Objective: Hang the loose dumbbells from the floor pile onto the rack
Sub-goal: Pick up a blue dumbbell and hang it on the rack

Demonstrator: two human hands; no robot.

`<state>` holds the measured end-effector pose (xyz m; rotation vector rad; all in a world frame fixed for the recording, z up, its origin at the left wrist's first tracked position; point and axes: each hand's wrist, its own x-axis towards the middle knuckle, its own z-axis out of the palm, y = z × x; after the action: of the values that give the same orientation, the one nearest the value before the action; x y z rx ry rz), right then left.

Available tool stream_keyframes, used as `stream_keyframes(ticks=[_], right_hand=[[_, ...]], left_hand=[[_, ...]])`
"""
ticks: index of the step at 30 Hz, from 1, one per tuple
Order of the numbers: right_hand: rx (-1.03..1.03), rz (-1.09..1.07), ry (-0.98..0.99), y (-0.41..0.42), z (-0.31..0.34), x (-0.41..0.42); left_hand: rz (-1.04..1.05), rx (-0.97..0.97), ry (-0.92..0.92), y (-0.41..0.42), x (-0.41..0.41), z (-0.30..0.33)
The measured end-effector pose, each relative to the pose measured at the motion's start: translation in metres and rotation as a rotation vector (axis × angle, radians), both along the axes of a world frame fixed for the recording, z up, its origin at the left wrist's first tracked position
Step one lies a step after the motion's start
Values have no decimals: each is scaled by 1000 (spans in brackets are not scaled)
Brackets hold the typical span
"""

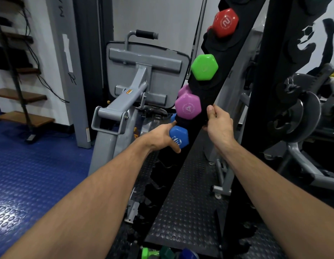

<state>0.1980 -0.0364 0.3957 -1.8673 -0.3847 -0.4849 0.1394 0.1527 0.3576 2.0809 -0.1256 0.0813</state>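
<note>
four dumbbells (188,106) on rack (221,75), three on floor (150,252)

The red dumbbell (225,22), far up on the rack, shows a white "2" on its end. The purple dumbbell (188,107) shows a "4". The blue dumbbell (178,137) reads "5 LB" beside a round logo too small to read.

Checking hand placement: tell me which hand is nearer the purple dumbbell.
Right. The right hand grips the rack just beside the purple dumbbell; the left hand is lower, holding the blue dumbbell beneath it.
</note>
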Motion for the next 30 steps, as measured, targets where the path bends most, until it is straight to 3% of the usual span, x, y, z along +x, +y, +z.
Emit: stream_keyframes(ticks=[9, 16, 22, 30], right_hand=[[17, 35, 23, -2, 1, 0], [4, 43, 7, -2, 1, -2], [5, 143, 57, -11, -1, -1], [-87, 181, 214, -41, -61, -25]], left_hand=[[84, -140, -30, -5, -5, -11], [59, -83, -31, -3, -6, -8], [158, -185, -115, -8, -8, -33], [277, -351, -143, -23, -56, -79]])
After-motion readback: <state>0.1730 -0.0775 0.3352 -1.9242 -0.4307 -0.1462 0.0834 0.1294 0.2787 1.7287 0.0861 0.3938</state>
